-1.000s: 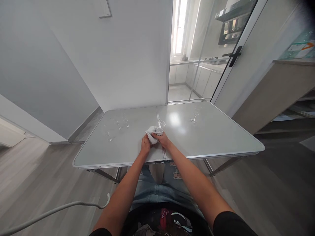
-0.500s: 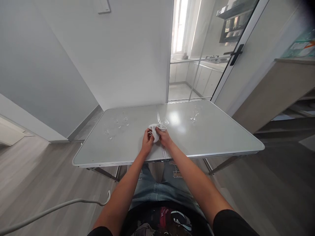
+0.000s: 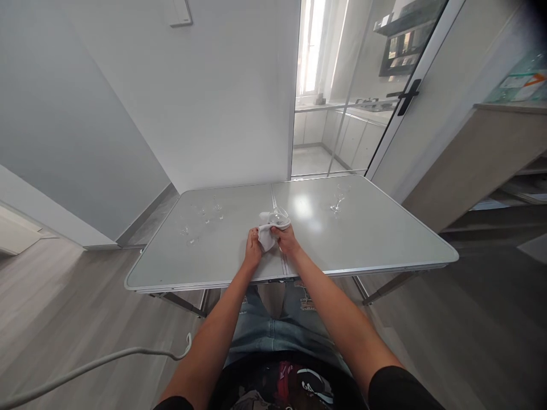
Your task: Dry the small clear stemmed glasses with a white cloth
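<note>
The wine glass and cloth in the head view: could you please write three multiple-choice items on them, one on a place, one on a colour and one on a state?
1. Where does the lone glass stand on the table?
A. right half
B. left half
C. on the floor

2. What colour is the cloth?
A. red
B. white
C. black

3. How is the wine glass at the hands?
A. standing free on the table
B. lying broken
C. held with the cloth about it

Answers:
1 A, it stands alone right of the table's middle seam, while the group of glasses is on the left half.
2 B, the cloth shows white against the grey top.
3 C, the left hand and right hand both grip the cloth, and the glass bowl rises out of it.
</note>
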Available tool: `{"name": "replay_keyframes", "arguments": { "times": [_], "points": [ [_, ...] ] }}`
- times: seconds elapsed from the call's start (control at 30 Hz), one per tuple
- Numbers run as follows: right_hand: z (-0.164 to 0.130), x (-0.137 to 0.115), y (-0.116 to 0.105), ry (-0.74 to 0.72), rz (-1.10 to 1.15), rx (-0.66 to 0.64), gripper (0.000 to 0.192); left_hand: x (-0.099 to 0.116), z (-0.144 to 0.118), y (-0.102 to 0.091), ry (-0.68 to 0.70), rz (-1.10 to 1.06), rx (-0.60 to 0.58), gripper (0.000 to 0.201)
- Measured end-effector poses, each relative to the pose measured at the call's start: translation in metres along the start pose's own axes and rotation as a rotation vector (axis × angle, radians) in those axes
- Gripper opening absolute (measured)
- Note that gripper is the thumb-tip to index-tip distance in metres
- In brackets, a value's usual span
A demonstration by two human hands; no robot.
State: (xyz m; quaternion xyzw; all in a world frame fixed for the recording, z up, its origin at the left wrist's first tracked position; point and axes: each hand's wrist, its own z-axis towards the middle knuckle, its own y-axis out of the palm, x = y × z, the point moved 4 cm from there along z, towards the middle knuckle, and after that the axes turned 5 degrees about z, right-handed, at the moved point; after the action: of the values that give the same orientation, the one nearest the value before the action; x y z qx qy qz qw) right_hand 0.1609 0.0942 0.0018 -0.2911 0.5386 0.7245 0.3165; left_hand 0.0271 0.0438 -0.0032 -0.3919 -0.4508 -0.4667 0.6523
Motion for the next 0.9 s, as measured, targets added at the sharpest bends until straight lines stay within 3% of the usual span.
{"name": "replay_keyframes", "arguments": {
  "times": [0.13, 0.3, 0.43, 0.9],
  "points": [
    [-0.002, -0.002, -0.002, 0.015, 0.051, 0.068, 0.045, -0.003, -0.002, 0.004, -0.071, -0.049, -0.069, 0.054],
    [-0.004, 0.006, 0.007, 0.101, -0.053, -0.012, 0.041, 0.005, -0.004, 0.008, 0.11, -0.048, -0.157, 0.053],
    [-0.006, 0.009, 0.013, 0.189, -0.045, -0.077, 0.041, 0.006, -0.001, 0.008, 0.139, -0.051, -0.146, 0.057],
    [0.003, -0.008, -0.013, -0.071, 0.196, 0.237, 0.033, -0.013, 0.001, 0.008, -0.05, -0.117, -0.186, 0.051]
  ]
}}
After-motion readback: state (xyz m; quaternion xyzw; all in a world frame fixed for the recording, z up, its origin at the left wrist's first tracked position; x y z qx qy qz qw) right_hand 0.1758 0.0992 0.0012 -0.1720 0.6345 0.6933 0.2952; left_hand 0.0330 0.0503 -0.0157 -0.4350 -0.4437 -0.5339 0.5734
